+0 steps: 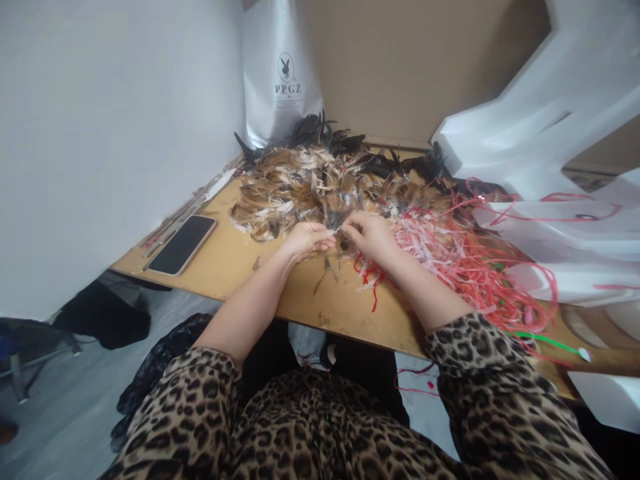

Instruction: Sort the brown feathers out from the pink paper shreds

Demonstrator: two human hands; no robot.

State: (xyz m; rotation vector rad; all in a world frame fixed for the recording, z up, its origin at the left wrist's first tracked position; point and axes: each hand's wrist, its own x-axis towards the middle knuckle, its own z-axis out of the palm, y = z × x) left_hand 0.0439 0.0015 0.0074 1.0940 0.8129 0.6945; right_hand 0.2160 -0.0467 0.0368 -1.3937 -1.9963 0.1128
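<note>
My left hand (311, 240) and my right hand (370, 233) meet over the front of the wooden table, fingertips almost touching. Both are closed in a pinch around something small and pale, too blurred to name. Just behind them spreads a large pile of brown, white and black feathers (285, 190). Beside my right forearm lies a tangle of red and pale pink strips and cords (450, 253). A few dark wisps lie on the tabletop (300, 287) below my hands.
A phone (183, 245) lies at the table's left, near thin sticks along the wall. Behind the feathers stands a white printed bag (283, 80). White sheet-like material (540, 127) fills the right side. A green strip (543, 340) lies near the right front edge.
</note>
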